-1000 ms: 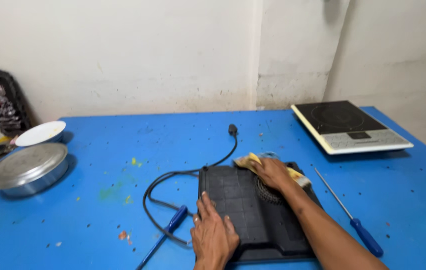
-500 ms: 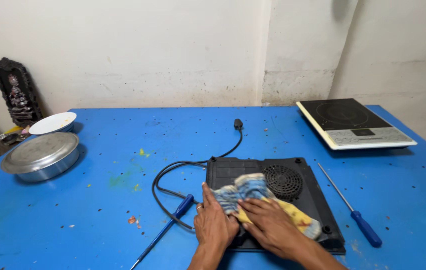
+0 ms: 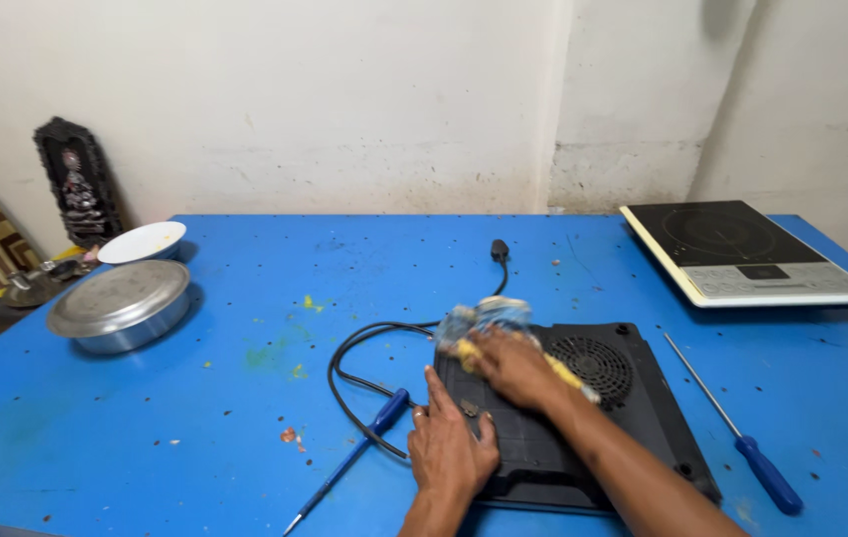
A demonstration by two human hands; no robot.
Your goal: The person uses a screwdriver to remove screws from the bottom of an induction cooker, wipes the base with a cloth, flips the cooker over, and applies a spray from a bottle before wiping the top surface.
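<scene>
Rag on an upturned cooker

Right hand (image 3: 511,366) presses a rag (image 3: 484,320) onto the black cooker (image 3: 583,418); left hand (image 3: 449,447), flat and spread, rests on its near-left corner beside a screwdriver (image 3: 354,457).

cooker (image 3: 583,418) centre | screwdrivers (image 3: 737,428) either side | pan (image 3: 121,303) far left

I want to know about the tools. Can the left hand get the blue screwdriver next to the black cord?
Probably yes. The left hand rests flat on the black cooker's near corner, and the blue screwdriver lies just beside it on the blue table, with nothing between. Only the black cord runs under its handle.
</scene>
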